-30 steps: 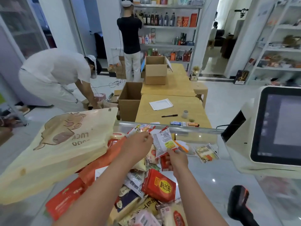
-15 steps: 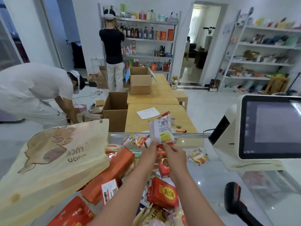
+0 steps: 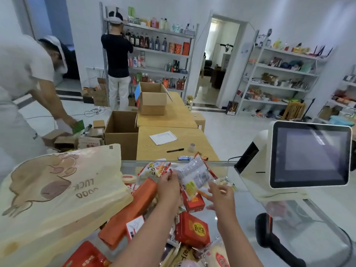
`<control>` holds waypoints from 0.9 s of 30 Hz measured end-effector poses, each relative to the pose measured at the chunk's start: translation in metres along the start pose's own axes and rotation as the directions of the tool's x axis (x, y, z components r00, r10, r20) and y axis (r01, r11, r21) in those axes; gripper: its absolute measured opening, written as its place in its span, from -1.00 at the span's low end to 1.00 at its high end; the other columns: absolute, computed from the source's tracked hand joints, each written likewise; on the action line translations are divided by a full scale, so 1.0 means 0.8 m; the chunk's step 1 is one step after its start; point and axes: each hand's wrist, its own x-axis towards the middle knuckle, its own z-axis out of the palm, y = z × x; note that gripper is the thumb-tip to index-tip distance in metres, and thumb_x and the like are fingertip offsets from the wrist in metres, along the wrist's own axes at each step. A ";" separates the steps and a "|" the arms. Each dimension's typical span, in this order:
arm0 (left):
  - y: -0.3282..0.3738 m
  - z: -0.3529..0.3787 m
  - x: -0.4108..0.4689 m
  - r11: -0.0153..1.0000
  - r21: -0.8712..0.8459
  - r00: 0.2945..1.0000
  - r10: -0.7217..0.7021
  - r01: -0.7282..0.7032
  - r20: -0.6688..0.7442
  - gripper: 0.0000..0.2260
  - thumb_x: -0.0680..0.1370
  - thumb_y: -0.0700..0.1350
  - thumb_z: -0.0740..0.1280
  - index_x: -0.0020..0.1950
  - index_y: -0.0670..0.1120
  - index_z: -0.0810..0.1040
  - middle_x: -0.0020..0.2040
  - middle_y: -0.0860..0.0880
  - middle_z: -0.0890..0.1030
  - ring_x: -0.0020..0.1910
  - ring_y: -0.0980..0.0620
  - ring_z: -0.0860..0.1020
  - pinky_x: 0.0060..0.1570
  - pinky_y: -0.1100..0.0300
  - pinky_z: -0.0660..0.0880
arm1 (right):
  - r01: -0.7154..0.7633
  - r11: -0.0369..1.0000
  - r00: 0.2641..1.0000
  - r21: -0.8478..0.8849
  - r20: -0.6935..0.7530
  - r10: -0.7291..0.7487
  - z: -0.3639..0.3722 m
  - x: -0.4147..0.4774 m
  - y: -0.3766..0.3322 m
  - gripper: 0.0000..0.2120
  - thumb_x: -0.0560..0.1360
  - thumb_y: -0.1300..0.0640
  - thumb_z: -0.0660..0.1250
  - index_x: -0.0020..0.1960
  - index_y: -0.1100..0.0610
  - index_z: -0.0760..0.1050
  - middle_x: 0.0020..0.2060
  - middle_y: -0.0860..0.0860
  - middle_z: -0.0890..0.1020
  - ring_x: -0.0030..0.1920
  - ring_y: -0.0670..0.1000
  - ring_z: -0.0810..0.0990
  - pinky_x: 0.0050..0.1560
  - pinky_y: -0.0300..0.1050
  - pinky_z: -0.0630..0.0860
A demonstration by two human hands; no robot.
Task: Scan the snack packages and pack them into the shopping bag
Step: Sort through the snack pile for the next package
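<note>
A clear snack packet (image 3: pixel 194 175) with red edges and a yellow label is shown raised above a heap of snack packages (image 3: pixel 190 231) on the glass table (image 3: pixel 240 218). The packet is pinched at its left edge by the fingertips of the left hand (image 3: pixel 168 186). The right hand (image 3: pixel 220 193) is seen just below and to the right of the packet, its fingers loosely spread; whether they touch the packet cannot be told. A cream shopping bag (image 3: pixel 57 189) printed with a brown animal is laid on its side at the left of the table, its mouth beside a long orange box (image 3: pixel 131 211). A black handheld scanner (image 3: pixel 269 236) is set at the lower right, and a white checkout terminal (image 3: pixel 310 158) with a dark screen stands behind it. In the background, wooden desks (image 3: pixel 173 139), cardboard boxes (image 3: pixel 121 130) and stocked shelves (image 3: pixel 159 54) are visible, with one person bent over at the left (image 3: pixel 25 78) and another facing the shelves (image 3: pixel 117 60).
</note>
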 end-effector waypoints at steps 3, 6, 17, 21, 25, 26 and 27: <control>0.012 0.012 -0.007 0.974 0.174 0.990 0.141 -0.142 0.020 -0.76 0.66 -0.04 0.17 -0.18 -0.02 0.48 -0.19 0.04 0.52 -0.16 0.00 0.49 -0.10 0.11 0.45 | 0.091 0.995 0.996 -0.040 -0.005 -0.092 -0.025 0.027 -0.015 -0.68 0.53 -0.02 0.33 0.22 0.07 0.40 0.09 0.00 0.51 0.10 0.02 0.51 0.02 -0.08 0.44; 0.010 0.031 -0.014 0.926 0.288 0.970 0.232 -0.244 0.074 -0.74 0.65 -0.04 0.17 -0.07 -0.14 0.57 -0.16 -0.03 0.53 -0.18 0.01 0.46 -0.17 0.14 0.36 | 0.103 0.994 0.991 -0.031 0.095 -0.099 -0.044 0.052 -0.026 -0.73 0.56 0.01 0.30 0.18 0.13 0.52 0.05 0.02 0.62 0.03 -0.01 0.61 0.03 -0.09 0.53; -0.003 0.096 -0.030 0.780 0.510 0.923 0.378 -0.363 0.078 -0.58 0.63 -0.07 0.22 -0.44 -0.07 0.35 -0.48 0.01 0.33 -0.47 0.08 0.27 -0.52 0.32 0.17 | 0.012 0.996 0.991 0.084 0.133 -0.023 -0.124 0.097 -0.021 -0.80 0.51 0.19 0.38 -0.25 0.21 0.47 -0.29 0.11 0.58 -0.21 0.10 0.56 -0.18 0.01 0.51; -0.009 0.129 -0.038 0.749 0.558 0.924 0.370 -0.358 0.096 -0.65 0.64 -0.02 0.21 -0.32 -0.08 0.54 -0.39 0.00 0.48 -0.38 0.06 0.40 -0.41 0.23 0.28 | -0.157 0.964 0.971 0.213 0.212 0.111 -0.154 0.110 -0.019 -0.76 0.53 0.21 0.36 -0.29 0.17 0.42 -0.29 0.12 0.61 -0.29 0.06 0.58 -0.34 -0.13 0.51; -0.004 0.151 -0.043 0.915 0.336 0.974 0.215 -0.225 0.066 -0.76 0.60 0.07 0.26 0.02 -0.05 0.63 -0.10 0.01 0.65 -0.08 0.01 0.60 -0.03 0.11 0.55 | -0.282 0.892 0.946 0.352 0.255 0.199 -0.171 0.119 -0.018 -0.84 0.51 0.18 0.38 -0.23 0.15 0.49 -0.25 0.13 0.64 -0.25 0.09 0.59 -0.27 -0.10 0.53; -0.005 0.153 -0.043 0.965 0.217 0.988 0.139 -0.149 0.059 -0.74 0.57 0.09 0.30 0.04 -0.06 0.63 -0.09 -0.04 0.68 -0.07 -0.05 0.63 -0.02 0.05 0.59 | -0.309 0.859 0.943 0.409 0.250 0.220 -0.174 0.119 -0.019 -0.86 0.52 0.19 0.37 -0.21 0.16 0.50 -0.25 0.13 0.65 -0.25 0.08 0.61 -0.23 -0.07 0.56; -0.007 0.155 -0.044 0.986 0.132 0.994 0.092 -0.099 0.065 -0.74 0.56 0.09 0.33 0.03 -0.07 0.64 -0.11 -0.08 0.69 -0.10 -0.08 0.65 -0.09 0.04 0.62 | -0.324 0.823 0.941 0.466 0.249 0.230 -0.175 0.120 -0.019 -0.87 0.53 0.21 0.35 -0.19 0.17 0.50 -0.28 0.10 0.66 -0.28 0.04 0.63 -0.23 -0.08 0.58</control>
